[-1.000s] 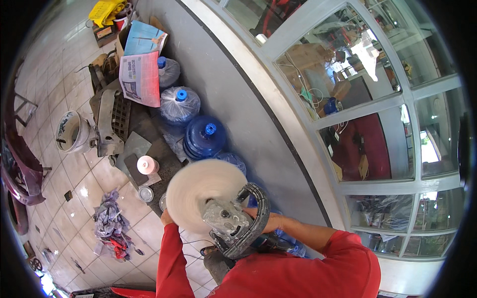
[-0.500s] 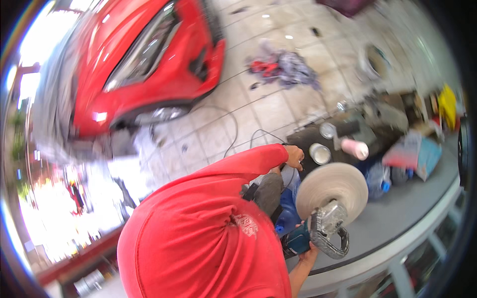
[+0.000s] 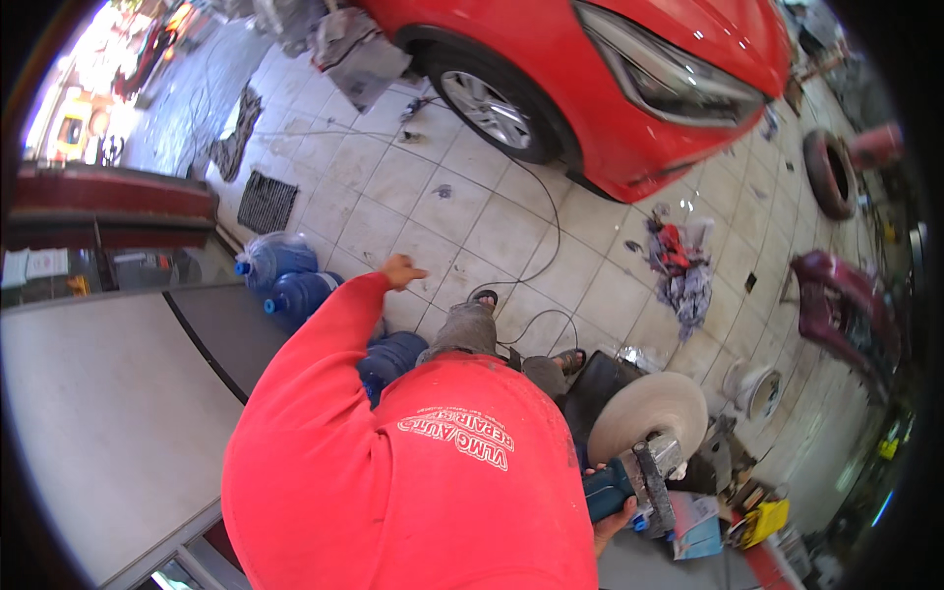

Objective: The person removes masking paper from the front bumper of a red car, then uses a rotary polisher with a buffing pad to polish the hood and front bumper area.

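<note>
My right hand (image 3: 615, 521) grips the dark green body of a power polisher (image 3: 608, 489), which is fitted with a wide, round, off-white buffing pad (image 3: 644, 413). The pad faces away from me, beyond the tool's metal head. My left hand (image 3: 401, 272) is held out at the left over the tiled floor, its fingers stretched and nothing visible in it. Just behind it, several large blue water jugs (image 3: 295, 295) stand near my red left sleeve. A red car (image 3: 629, 147) is ahead, its front wheel (image 3: 487, 108) and headlight facing my side.
A cable (image 3: 558, 231) curves over the floor near my feet. Crumpled rags (image 3: 680, 270) lie beyond it. To the right are a tyre (image 3: 831, 175), a maroon bumper (image 3: 846, 315), a bucket (image 3: 755, 388) and cluttered boxes. A grey counter (image 3: 108, 393) stands at the left.
My view has turned leftward, so the car now sits farther right. My left hand has swung away from the cans to the left, over the floor. The polisher stays in my right hand.
</note>
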Tool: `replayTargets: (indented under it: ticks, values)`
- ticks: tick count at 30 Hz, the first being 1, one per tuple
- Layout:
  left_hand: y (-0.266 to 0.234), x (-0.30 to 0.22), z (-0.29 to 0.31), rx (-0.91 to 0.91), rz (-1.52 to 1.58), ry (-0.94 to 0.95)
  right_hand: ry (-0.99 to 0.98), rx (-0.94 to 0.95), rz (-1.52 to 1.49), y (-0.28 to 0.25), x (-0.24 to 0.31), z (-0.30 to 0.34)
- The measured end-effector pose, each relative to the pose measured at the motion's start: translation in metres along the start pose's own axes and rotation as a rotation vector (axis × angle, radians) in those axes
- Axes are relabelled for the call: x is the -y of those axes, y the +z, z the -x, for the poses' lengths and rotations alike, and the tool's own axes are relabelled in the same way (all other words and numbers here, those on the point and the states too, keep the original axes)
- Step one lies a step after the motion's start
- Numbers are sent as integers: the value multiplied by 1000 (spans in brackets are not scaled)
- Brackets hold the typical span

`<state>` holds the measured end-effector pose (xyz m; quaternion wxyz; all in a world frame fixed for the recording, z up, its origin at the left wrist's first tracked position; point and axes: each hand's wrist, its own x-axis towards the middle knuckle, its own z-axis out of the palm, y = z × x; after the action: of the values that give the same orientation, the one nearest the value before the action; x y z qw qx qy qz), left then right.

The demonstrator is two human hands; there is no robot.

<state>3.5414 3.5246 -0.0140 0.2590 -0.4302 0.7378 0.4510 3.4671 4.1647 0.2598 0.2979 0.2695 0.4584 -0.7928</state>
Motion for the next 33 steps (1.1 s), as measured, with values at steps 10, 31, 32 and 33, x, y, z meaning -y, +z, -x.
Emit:
replayTargets:
  ticks: [10,31,32,33]
  values:
    - [-30,202,132,-37,152,-452,-60,123,259,105,-11,-29]
    - [-365,-367,0,-731,35,929,-70,98,41,192,10,-131]
    - [-376,-405,-9,-791,47,966,-55,90,12,194,11,-138]
    - [-371,-431,-9,-842,65,1000,-47,49,-21,189,10,-129]
